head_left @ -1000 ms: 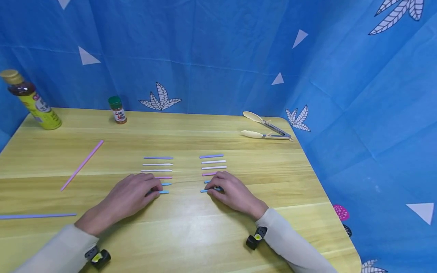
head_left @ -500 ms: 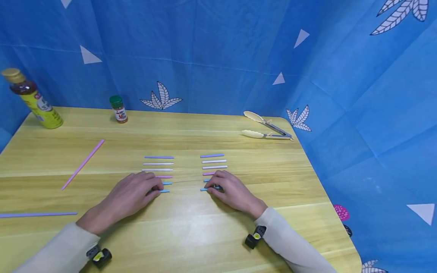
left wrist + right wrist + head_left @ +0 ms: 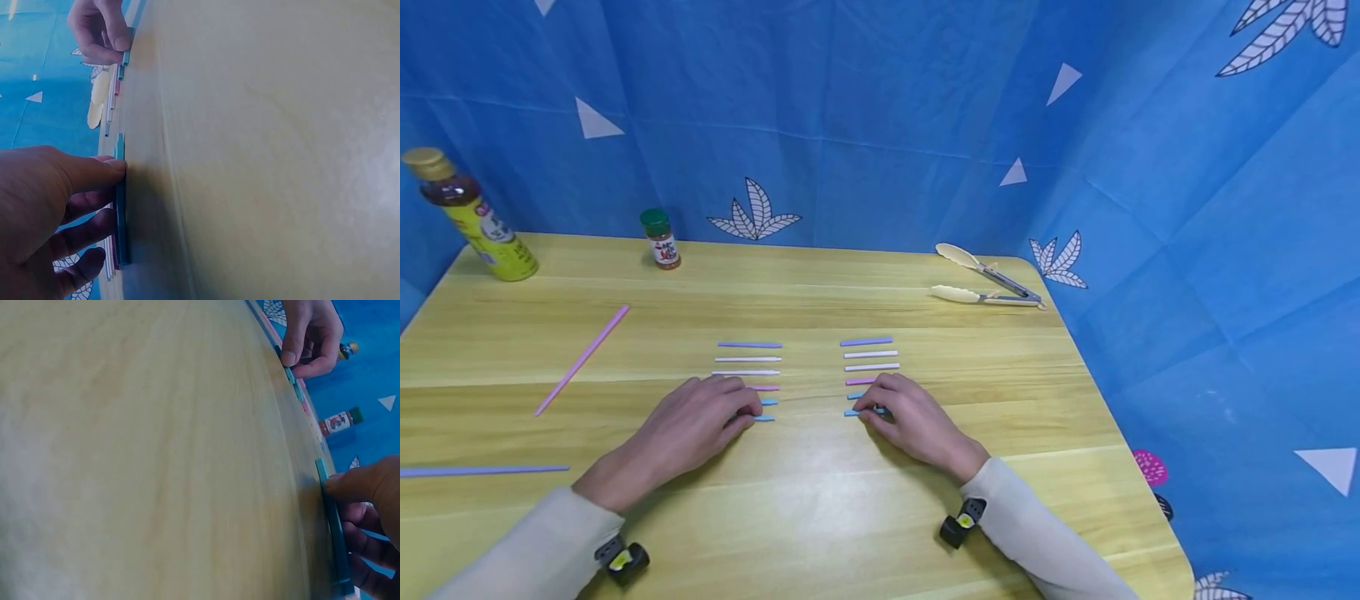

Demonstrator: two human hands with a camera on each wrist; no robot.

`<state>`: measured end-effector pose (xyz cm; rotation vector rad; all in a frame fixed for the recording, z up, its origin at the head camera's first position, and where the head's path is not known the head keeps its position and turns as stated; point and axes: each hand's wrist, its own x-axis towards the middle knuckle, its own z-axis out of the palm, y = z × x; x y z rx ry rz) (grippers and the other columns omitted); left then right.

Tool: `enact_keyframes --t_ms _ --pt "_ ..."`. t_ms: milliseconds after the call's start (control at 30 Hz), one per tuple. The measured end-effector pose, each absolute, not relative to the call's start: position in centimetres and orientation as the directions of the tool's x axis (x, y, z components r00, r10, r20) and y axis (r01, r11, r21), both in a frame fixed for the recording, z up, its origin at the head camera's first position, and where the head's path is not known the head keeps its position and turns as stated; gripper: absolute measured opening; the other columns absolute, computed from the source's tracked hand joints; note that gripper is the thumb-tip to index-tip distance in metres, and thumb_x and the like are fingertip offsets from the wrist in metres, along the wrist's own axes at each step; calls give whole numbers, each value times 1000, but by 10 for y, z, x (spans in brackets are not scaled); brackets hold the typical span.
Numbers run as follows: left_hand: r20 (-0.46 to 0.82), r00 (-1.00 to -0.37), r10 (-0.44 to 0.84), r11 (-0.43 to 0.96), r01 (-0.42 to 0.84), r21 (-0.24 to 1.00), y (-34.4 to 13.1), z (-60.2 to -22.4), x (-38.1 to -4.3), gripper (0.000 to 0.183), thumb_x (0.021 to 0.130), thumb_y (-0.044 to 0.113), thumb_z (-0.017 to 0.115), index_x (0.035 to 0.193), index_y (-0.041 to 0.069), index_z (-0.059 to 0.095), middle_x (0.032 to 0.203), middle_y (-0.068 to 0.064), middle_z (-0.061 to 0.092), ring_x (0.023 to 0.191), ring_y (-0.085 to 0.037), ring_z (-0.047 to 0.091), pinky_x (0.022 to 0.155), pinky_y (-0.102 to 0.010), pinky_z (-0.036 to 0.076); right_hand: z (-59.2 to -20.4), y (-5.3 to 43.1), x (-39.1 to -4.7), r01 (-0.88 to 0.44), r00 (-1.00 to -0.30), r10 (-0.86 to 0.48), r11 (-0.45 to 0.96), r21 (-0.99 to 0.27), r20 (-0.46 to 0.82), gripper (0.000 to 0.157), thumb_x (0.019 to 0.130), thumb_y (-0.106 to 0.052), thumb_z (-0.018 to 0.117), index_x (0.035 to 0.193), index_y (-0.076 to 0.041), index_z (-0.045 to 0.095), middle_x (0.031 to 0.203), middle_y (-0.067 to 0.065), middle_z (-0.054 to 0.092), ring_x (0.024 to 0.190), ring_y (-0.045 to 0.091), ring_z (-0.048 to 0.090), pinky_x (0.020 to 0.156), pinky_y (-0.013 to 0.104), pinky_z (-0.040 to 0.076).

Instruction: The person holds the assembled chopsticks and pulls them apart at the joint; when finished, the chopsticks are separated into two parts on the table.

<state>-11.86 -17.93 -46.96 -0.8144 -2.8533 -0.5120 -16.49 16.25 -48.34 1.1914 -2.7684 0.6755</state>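
In the head view two columns of short, thin sticks lie on the table. My left hand (image 3: pixel 696 421) pinches the nearest blue stick (image 3: pixel 121 219) of the left column between thumb and fingers; its tip pokes out to the right. My right hand (image 3: pixel 913 421) pinches the nearest blue stick (image 3: pixel 336 537) of the right column, whose end points left. Beyond each hand the columns continue with another blue, a pink stick (image 3: pixel 859 382), two white ones and a purple stick (image 3: pixel 867 342). The left hand covers part of its pink and blue sticks. A gap separates the two columns.
A long pink stick (image 3: pixel 582 361) lies slanted at left, and a long purple stick (image 3: pixel 484 472) nearer the left edge. At the back stand a yellow-labelled bottle (image 3: pixel 490 233) and a green-capped spice jar (image 3: pixel 661 240). Tongs (image 3: pixel 1000 287) lie open at the back right.
Both hands keep their pinch. The right blue stick has shifted slightly away from me, closer to the stick beyond it; the left one has barely moved.
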Motion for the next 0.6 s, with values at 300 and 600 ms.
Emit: enact_keyframes --t_ms 300,600 --pt "201 -859 470 802 511 309 -181 -468 -119 12 97 18 84 102 26 76 103 8 74 94 -14 67 78 -40 51 -483 164 -165 -682 -719 -668 624 -380 193 9 102 -16 79 110 -17 81 109 -3 73 98 13 66 87 33 58" --pt "140 -944 300 825 330 458 -237 -453 -134 12 103 19 78 113 16 79 107 0 77 96 -19 71 82 -45 58 -484 165 -166 -682 -716 -671 613 -399 193 9 102 -16 79 111 -16 81 111 -3 73 100 12 66 87 31 58"
